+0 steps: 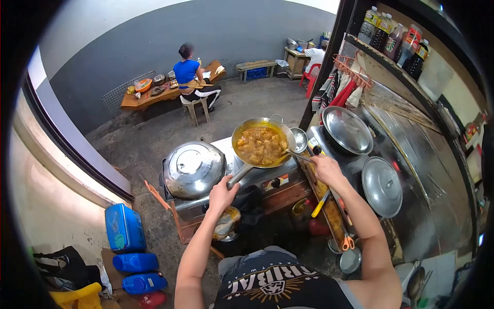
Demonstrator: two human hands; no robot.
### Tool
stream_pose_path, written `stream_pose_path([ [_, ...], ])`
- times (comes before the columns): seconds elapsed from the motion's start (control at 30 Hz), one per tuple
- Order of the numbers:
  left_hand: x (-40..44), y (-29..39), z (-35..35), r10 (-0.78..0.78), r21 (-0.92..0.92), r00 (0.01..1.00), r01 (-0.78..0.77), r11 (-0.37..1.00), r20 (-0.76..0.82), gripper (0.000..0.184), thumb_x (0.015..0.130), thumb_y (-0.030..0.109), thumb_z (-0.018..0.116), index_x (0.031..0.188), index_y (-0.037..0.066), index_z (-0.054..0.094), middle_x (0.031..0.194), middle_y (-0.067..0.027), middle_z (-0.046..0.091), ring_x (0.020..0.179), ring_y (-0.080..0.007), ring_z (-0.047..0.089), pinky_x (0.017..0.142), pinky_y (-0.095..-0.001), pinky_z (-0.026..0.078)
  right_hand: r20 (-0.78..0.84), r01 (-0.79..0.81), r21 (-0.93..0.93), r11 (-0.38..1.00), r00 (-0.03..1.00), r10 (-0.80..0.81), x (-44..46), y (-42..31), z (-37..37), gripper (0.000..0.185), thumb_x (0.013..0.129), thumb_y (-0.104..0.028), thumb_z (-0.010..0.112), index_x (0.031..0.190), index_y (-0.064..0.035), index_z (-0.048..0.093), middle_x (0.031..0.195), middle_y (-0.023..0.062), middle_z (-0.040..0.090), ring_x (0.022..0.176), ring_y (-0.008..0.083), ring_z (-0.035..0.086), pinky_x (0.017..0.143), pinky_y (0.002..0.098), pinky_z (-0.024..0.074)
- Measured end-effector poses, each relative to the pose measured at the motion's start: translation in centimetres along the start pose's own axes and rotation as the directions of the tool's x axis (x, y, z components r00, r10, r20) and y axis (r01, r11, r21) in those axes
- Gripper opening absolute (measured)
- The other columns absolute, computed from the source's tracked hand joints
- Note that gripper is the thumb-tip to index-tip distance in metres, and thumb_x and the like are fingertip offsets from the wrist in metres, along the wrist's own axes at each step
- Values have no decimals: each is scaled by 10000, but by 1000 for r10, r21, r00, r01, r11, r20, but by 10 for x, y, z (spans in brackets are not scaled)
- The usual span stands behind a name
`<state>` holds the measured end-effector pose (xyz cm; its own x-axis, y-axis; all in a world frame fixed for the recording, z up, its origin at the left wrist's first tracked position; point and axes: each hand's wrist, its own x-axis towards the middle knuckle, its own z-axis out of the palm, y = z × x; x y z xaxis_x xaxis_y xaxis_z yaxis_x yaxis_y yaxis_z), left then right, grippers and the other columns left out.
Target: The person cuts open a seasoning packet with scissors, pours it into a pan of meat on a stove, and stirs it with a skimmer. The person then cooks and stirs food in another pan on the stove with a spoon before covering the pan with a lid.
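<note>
My left hand (223, 193) is closed round the handle of a metal wok (241, 174), at the middle of the head view. Chunks of food in orange-brown sauce (261, 145) lie in the wok. In my right hand (326, 170) is a long-handled metal cooking utensil (299, 156). Its tip dips into the sauce at the wok's right side, so its shape is hidden. A big domed metal lid (194, 167) covers the left side of the stove (275, 174). Just right of the wok sits a small metal bowl (298, 139).
Two lidded pans, one lid (347, 130) behind the other (382, 186), stand at the right. Orange scissors (348, 242) and a yellow-handled tool (321, 204) lie near my right arm. One person (188, 74) sits at a wooden table, another (315, 54) farther back. Blue containers (125, 226) stand lower left.
</note>
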<state>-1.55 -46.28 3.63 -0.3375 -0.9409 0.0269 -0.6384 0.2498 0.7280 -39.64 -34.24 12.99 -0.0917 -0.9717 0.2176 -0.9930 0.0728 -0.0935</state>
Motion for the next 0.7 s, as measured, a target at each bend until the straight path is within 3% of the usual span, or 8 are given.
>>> stream_pose_path([
  [0.1, -16, 11, -19, -67, -67, 998, 67, 995, 11, 662, 881, 439, 744, 1356, 12, 566, 833, -151, 710, 797, -306, 704, 761, -415, 545, -16, -23, 9, 1000, 1000, 23, 14, 12, 39, 223, 920, -136, 595, 1098, -66, 708, 932, 230, 678, 900, 426, 665, 806, 515, 537],
  [0.2, -22, -4, -38, -4, -297, 981, -55, 953, -195, 562, 884, 354, 785, 1248, -22, 580, 768, -70, 634, 710, -180, 615, 690, -329, 507, -95, -20, 70, 997, 995, 26, 13, 14, 43, 181, 925, -132, 576, 1033, -57, 700, 932, 204, 675, 883, 416, 672, 762, 500, 545],
  [0.27, -33, 14, -71, 21, -596, 971, -164, 786, -239, 238, 972, 189, 707, 1083, -2, 617, 830, 3, 622, 744, -69, 565, 693, -232, 463, -44, -42, 144, 989, 998, 49, 3, -13, 8, 180, 942, -130, 576, 1039, -49, 705, 936, 220, 692, 908, 415, 676, 808, 513, 532],
  [0.33, -54, 52, -112, 124, -751, 973, -229, 619, -195, 124, 998, 110, 654, 1046, -2, 631, 846, 11, 629, 779, -61, 582, 718, -222, 466, -23, -28, 231, 972, 999, 34, -2, -23, 2, 189, 952, -125, 573, 1058, -50, 711, 955, 231, 705, 938, 409, 680, 838, 517, 525],
  [0.47, -104, 129, -180, 439, -623, 837, -540, 566, -326, 61, 941, 48, 664, 952, -12, 666, 870, -89, 682, 800, -163, 640, 745, -262, 490, 11, -48, 458, 888, 999, 49, 3, -11, 36, 254, 951, -106, 599, 1173, -31, 699, 1019, 228, 725, 963, 372, 708, 852, 458, 537],
  [0.5, -113, 142, -195, 526, -573, 776, -620, 536, -347, 64, 916, 52, 682, 921, -11, 682, 862, -111, 689, 786, -190, 650, 727, -274, 499, 28, -91, 501, 861, 996, 89, 2, -15, 22, 257, 965, -109, 594, 1181, -14, 695, 944, 179, 743, 878, 282, 726, 793, 399, 550],
  [0.6, -139, 186, -223, 635, -686, 681, -658, 312, -364, 162, 890, 146, 750, 847, -7, 722, 816, -136, 693, 711, -221, 652, 620, -296, 510, 377, -441, 838, 321, 894, 243, -1, 21, 18, 265, 1009, -120, 587, 1247, -59, 686, 839, 3, 638, 718, 62, 583, 588, 214, 465],
  [0.7, -155, 230, -242, 715, -760, 600, -632, 148, -360, 243, 943, 324, 735, 831, 118, 673, 863, -89, 655, 691, -203, 622, 600, -300, 484, 320, -324, 946, 6, 936, 149, -7, 20, -7, 318, 1029, -159, 601, 1307, -7, 618, 983, -7, 630, 733, 43, 563, 564, 173, 411],
])
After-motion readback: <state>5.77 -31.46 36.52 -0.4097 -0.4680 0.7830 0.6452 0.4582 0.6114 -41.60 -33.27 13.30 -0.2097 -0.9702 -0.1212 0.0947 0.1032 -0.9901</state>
